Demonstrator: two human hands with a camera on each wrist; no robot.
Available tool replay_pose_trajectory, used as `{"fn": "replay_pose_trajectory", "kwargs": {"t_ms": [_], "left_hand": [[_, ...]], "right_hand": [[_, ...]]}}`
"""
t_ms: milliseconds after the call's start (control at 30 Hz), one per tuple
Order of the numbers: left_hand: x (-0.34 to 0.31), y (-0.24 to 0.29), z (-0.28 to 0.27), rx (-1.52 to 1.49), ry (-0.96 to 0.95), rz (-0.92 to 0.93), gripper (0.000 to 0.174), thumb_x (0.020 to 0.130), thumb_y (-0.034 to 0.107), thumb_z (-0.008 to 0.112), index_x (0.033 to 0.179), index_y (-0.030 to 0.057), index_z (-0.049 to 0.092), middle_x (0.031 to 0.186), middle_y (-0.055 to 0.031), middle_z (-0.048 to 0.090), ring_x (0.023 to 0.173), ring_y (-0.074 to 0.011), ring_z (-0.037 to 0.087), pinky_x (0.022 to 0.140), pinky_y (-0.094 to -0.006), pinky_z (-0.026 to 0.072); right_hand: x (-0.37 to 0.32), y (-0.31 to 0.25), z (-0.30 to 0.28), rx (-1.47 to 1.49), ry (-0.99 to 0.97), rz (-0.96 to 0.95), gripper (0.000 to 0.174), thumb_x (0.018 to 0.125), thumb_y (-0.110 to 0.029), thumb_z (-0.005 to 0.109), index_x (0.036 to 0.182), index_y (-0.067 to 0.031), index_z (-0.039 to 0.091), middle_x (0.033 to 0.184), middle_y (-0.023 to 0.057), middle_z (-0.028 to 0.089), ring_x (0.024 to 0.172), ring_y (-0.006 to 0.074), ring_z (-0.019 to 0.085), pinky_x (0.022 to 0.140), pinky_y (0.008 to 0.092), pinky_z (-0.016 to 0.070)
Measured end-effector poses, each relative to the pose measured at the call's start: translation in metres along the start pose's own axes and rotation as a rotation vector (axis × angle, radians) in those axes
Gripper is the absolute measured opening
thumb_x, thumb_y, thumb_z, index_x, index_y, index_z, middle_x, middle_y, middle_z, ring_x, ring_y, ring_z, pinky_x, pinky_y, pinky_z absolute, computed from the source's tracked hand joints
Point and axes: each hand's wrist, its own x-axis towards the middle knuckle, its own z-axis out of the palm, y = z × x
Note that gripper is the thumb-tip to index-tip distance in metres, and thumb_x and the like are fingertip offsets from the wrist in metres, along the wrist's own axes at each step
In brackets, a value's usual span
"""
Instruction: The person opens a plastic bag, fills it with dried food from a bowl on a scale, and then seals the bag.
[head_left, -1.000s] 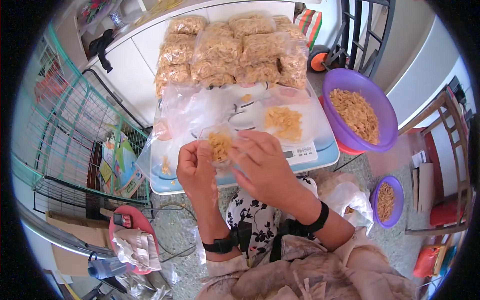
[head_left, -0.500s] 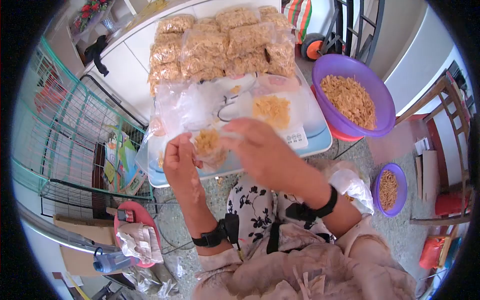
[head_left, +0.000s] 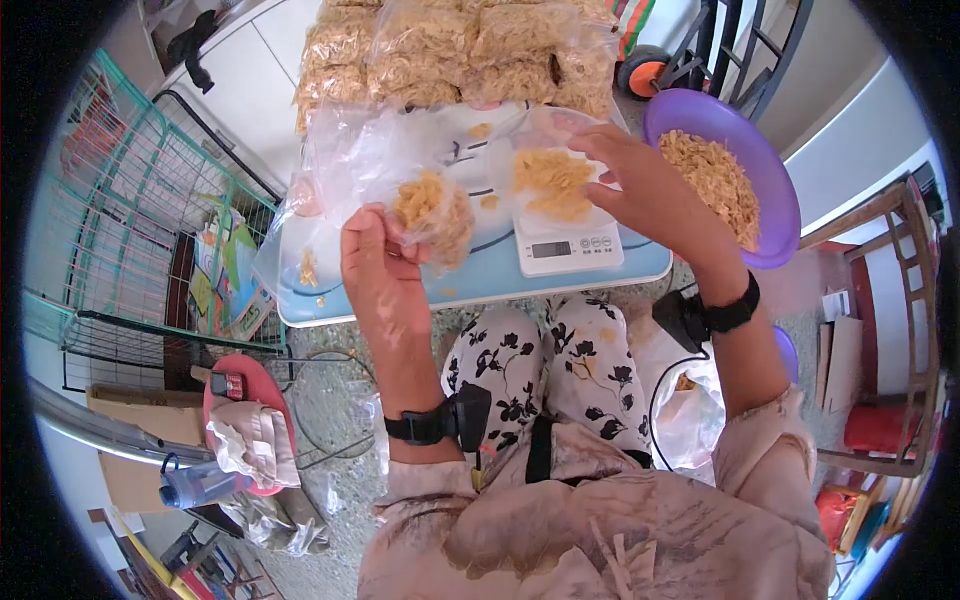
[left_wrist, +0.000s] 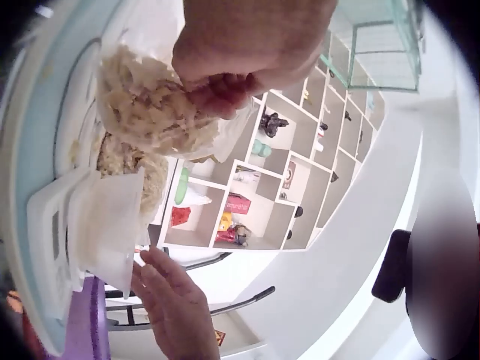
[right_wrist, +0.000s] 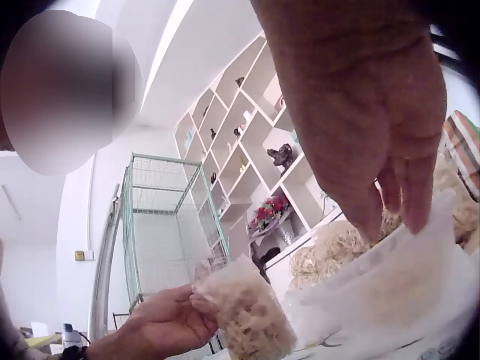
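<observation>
My left hand [head_left: 385, 270] grips a clear plastic bag [head_left: 437, 215] partly filled with pale yellow dried strips, held above the front of the table. In the left wrist view its curled fingers pinch the bag's upper edge. My right hand [head_left: 650, 190] is at the right side of a translucent white container [left_wrist: 112, 232], thumb apart from the fingers. In the right wrist view its fingers point down by the container's rim and hold nothing visible. The container stands on a white digital scale [head_left: 575, 255] and holds loose strips [head_left: 552, 180].
Packed bags of strips [head_left: 425, 45] are stacked at the table's back. Empty plastic bags [head_left: 345, 150] lie at the left, with strip crumbs [head_left: 308, 268] nearby. A purple basin [head_left: 778, 215] full of strips stands right of the table. A green wire cage [head_left: 130, 150] is at the left.
My right hand has moved from beside the held bag to the right, over to the container on the scale. The left hand still holds the bag, whose filled part now faces up more plainly.
</observation>
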Motion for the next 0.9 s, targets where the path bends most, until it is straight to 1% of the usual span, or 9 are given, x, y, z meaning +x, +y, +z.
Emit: {"fn": "replay_pose_trajectory", "kwargs": {"t_ms": [67, 167, 233, 367, 567, 667, 767, 833, 900], "left_hand": [[0.0, -0.008, -0.001, 0.194, 0.181, -0.089, 0.018, 0.095, 0.022, 0.057, 0.098, 0.0047, 0.056, 0.073, 0.0006, 0.052, 0.061, -0.0087, 0.047, 0.054, -0.024, 0.0412], [-0.003, -0.011, -0.003, 0.267, 0.199, -0.081, 0.019, 0.095, 0.023, 0.058, 0.097, 0.0049, 0.057, 0.072, 0.0009, 0.052, 0.059, -0.008, 0.047, 0.052, -0.023, 0.04], [-0.004, -0.008, 0.0, 0.301, 0.198, -0.082, 0.018, 0.095, 0.023, 0.058, 0.097, 0.0047, 0.057, 0.072, 0.0009, 0.052, 0.059, -0.0077, 0.047, 0.052, -0.0227, 0.04], [-0.005, -0.002, 0.003, 0.367, 0.195, -0.093, 0.017, 0.095, 0.021, 0.057, 0.096, 0.0046, 0.057, 0.071, 0.0011, 0.051, 0.058, -0.0066, 0.045, 0.052, -0.0216, 0.0381], [-0.008, 0.003, 0.006, 0.393, 0.16, -0.123, 0.014, 0.093, 0.021, 0.059, 0.095, 0.0068, 0.057, 0.071, 0.0022, 0.05, 0.058, -0.0059, 0.044, 0.052, -0.0212, 0.0372], [-0.009, 0.002, 0.003, 0.378, 0.133, -0.129, 0.015, 0.092, 0.023, 0.061, 0.095, 0.0086, 0.058, 0.073, 0.0023, 0.052, 0.058, -0.0066, 0.046, 0.052, -0.0221, 0.0387], [-0.011, 0.002, 0.002, 0.369, 0.129, -0.139, 0.015, 0.092, 0.023, 0.062, 0.094, 0.0083, 0.057, 0.073, 0.0018, 0.052, 0.058, -0.0071, 0.047, 0.051, -0.0229, 0.0406], [-0.014, 0.003, 0.005, 0.372, 0.135, -0.145, 0.015, 0.092, 0.022, 0.061, 0.094, 0.0081, 0.057, 0.073, 0.0017, 0.053, 0.058, -0.0074, 0.048, 0.051, -0.0233, 0.0417], [-0.017, 0.004, 0.009, 0.382, 0.142, -0.152, 0.018, 0.092, 0.023, 0.062, 0.093, 0.0059, 0.057, 0.069, 0.0006, 0.054, 0.057, -0.0071, 0.049, 0.051, -0.0218, 0.0414]], "right_hand": [[0.01, 0.007, 0.007, -0.117, -0.03, -0.128, 0.042, 0.082, -0.01, 0.063, 0.122, -0.002, 0.054, 0.123, 0.017, 0.054, 0.107, 0.0299, 0.058, 0.087, 0.0353, 0.0504], [0.026, 0.008, 0.017, -0.223, -0.098, -0.136, 0.046, 0.08, -0.012, 0.063, 0.124, -0.0059, 0.054, 0.129, 0.017, 0.051, 0.115, 0.0335, 0.052, 0.095, 0.0379, 0.0455], [0.038, 0.006, 0.022, -0.318, -0.312, -0.082, 0.046, 0.08, -0.01, 0.062, 0.125, -0.0092, 0.055, 0.129, 0.0158, 0.052, 0.118, 0.0332, 0.05, 0.1, 0.0391, 0.0408], [0.042, 0.027, 0.044, -0.374, -0.356, -0.158, 0.046, 0.08, -0.009, 0.061, 0.125, -0.0104, 0.056, 0.128, 0.0157, 0.052, 0.119, 0.032, 0.049, 0.1, 0.039, 0.0408], [0.051, 0.028, 0.045, -0.408, -0.4, -0.087, 0.032, 0.077, -0.007, 0.062, 0.109, -0.0082, 0.06, 0.117, 0.0142, 0.058, 0.105, 0.0316, 0.057, 0.094, 0.0393, 0.0446], [0.05, 0.035, 0.041, -0.295, -0.324, -0.116, 0.023, 0.075, -0.006, 0.062, 0.098, -0.0064, 0.061, 0.101, 0.0138, 0.063, 0.091, 0.0337, 0.06, 0.09, 0.0407, 0.0464], [0.046, 0.034, 0.036, -0.223, -0.14, -0.279, 0.02, 0.077, -0.008, 0.063, 0.097, -0.0066, 0.063, 0.085, 0.0098, 0.064, 0.08, 0.0255, 0.063, 0.083, 0.0368, 0.049], [0.042, 0.024, 0.028, 0.004, -0.082, 0.116, 0.019, 0.082, -0.012, 0.064, 0.099, -0.0048, 0.064, 0.077, 0.0033, 0.062, 0.077, 0.0128, 0.06, 0.076, 0.0289, 0.051], [0.04, 0.03, 0.026, 0.192, -0.095, 0.226, 0.02, 0.084, -0.013, 0.064, 0.101, -0.0029, 0.063, 0.078, 0.0014, 0.061, 0.076, 0.009, 0.059, 0.072, 0.0259, 0.0507]]}}
